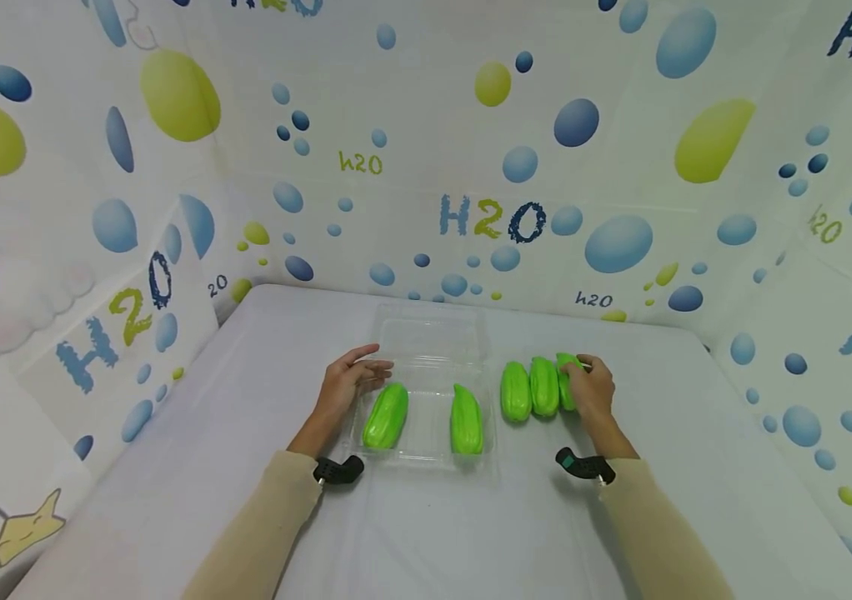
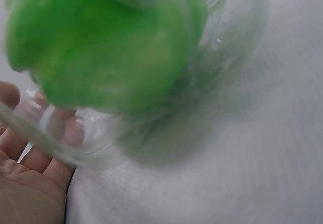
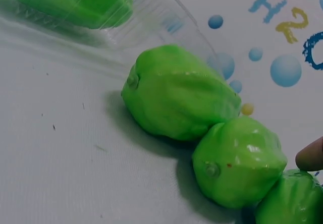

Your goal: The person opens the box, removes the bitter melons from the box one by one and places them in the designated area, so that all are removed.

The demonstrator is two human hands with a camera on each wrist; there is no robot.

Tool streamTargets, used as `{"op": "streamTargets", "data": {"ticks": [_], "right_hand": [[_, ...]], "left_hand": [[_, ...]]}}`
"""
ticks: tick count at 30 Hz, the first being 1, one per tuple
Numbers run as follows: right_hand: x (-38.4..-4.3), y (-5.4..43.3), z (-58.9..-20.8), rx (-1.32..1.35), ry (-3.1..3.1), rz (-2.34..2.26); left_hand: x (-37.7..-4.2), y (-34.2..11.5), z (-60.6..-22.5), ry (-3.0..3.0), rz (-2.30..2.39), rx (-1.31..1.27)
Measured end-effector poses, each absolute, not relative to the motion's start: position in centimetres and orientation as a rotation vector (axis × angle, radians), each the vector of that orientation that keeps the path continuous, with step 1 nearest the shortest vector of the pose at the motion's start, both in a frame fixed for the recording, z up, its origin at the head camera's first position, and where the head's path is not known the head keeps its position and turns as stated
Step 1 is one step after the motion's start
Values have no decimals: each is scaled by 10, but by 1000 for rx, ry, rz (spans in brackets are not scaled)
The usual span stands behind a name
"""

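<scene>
A clear plastic container (image 1: 426,457) lies with its lid (image 1: 429,333) folded back behind it. Inside, one ridged green gourd (image 1: 386,417) is at the left and another green gourd (image 1: 466,421) at the right. My left hand (image 1: 347,385) is at the container's back left, fingers loosely extended; in the left wrist view the fingers (image 2: 38,158) show partly through clear plastic. To the container's right, three more gourds stand in a row. My right hand (image 1: 593,390) grips the rightmost gourd (image 1: 565,383); a fingertip (image 3: 310,156) shows right at it in the right wrist view.
The left gourd (image 1: 514,392) and middle gourd (image 1: 543,387) of the row lie side by side, close to the gripped one. A white cloth (image 1: 426,533) covers the table. Behind it hangs a patterned curtain (image 1: 411,175). Black wrist mounts (image 1: 339,471) sit on both sleeves.
</scene>
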State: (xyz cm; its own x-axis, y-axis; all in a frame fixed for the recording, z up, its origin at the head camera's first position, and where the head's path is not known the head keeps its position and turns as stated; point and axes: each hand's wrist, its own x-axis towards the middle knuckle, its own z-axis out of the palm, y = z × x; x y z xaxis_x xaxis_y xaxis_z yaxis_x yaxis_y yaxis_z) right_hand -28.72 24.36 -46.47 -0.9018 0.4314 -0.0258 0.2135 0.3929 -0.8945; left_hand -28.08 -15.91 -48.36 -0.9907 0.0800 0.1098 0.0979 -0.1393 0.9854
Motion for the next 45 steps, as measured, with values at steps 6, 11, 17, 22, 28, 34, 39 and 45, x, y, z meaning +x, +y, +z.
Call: {"op": "streamTargets", "data": {"ticks": [6,11,17,22,28,34,39,45], "right_hand": [[-283,249,-466,-580,-2500,1474],[-282,251,-466,-583,-2504,1463],[-282,252,-470,-553,-2503,1459],[-282,251,-470,-524,-2509,1486],[-282,251,-471,-499,-2524,1511],[-284,251,-472,-492,-2535,1516],[-284,251,-471,-503,-2535,1529],[-282,252,-470,-499,-2518,1542]], "left_hand": [[-281,-157,-482,-2050,-2348,-231],[-282,-156,-480,-2038,-2356,-241],[-281,-156,-479,-2043,-2352,-226],[-280,-157,-480,-2051,-2347,-223],[-279,-158,-481,-2055,-2350,-223],[-278,-159,-483,-2058,-2343,-240],[-276,-159,-482,-2071,-2331,-240],[-277,-158,-482,-2050,-2338,-228]]}}
